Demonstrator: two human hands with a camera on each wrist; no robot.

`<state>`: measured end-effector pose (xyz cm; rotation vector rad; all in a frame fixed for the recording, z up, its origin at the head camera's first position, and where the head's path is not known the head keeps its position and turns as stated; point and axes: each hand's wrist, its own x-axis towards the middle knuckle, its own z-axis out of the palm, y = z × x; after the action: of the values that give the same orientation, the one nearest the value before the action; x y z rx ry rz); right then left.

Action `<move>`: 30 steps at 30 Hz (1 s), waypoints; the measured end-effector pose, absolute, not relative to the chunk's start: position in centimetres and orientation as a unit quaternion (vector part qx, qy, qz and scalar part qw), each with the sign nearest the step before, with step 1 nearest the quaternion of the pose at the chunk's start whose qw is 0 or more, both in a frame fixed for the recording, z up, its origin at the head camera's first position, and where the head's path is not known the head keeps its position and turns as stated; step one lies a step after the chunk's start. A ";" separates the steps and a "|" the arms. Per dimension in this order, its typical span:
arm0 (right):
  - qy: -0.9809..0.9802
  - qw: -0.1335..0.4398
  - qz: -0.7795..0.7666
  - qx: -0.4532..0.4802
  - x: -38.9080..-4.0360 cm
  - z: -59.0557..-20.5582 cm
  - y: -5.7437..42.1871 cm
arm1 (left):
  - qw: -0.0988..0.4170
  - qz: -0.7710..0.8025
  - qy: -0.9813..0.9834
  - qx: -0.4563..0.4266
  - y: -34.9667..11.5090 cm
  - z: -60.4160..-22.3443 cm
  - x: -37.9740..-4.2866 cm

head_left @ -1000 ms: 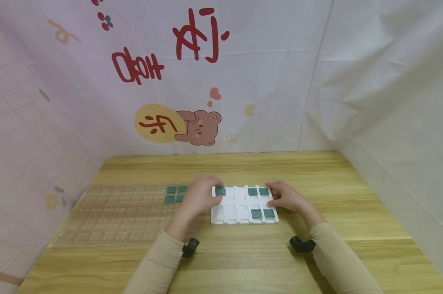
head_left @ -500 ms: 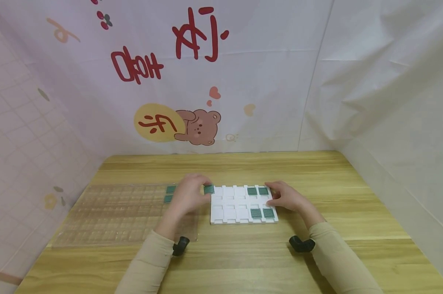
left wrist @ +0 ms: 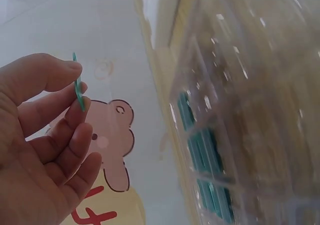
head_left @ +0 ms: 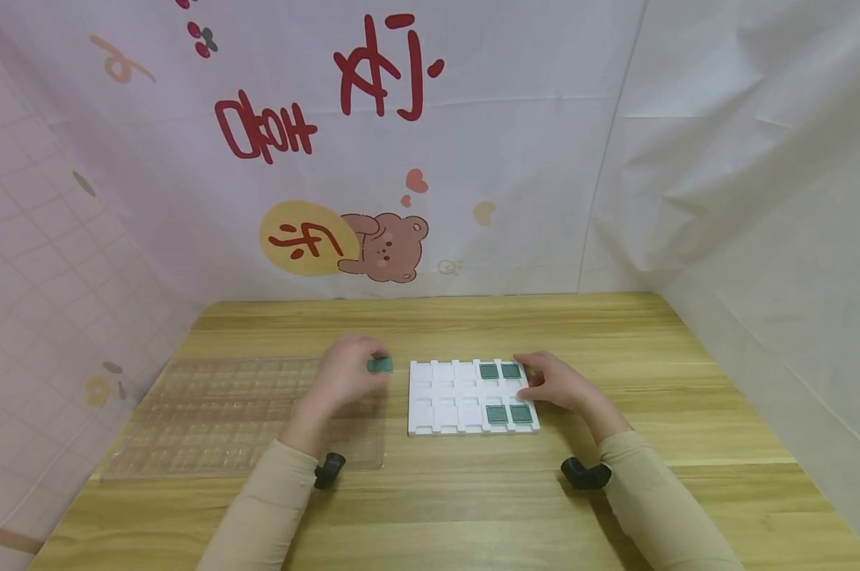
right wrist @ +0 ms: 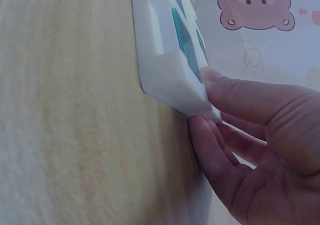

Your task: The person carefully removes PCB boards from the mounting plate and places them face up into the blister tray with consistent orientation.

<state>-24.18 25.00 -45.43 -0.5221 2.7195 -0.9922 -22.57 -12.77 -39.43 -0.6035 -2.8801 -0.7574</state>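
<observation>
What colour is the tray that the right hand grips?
The tray is white; it shows best in the head view.

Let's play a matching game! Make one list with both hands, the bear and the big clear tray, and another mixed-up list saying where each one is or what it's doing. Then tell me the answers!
Things:
1. left hand
2. bear
3. right hand
4. clear tray

Where or what:
A. lying on the table, to the left of the white tray
B. pinching a green piece
C. holding the edge of the white tray
D. printed beside a yellow circle

Right pairs: 1-B, 2-D, 3-C, 4-A
</observation>
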 end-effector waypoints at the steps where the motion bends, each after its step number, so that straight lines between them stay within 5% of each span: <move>1: 0.920 0.100 -0.336 -0.176 -24.2 -45.4 25.0 | 0.050 -0.246 -0.947 -0.201 -12.9 -39.5 -22.7; 30: 0.924 0.094 -0.326 -0.178 -24.1 -45.3 24.9 | -0.021 -0.129 -0.969 -0.209 -14.0 -41.4 -24.5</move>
<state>-24.07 24.95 -45.30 -0.5280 2.7391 -0.9675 -24.46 -13.98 -41.44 -0.6666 -3.0864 -0.4097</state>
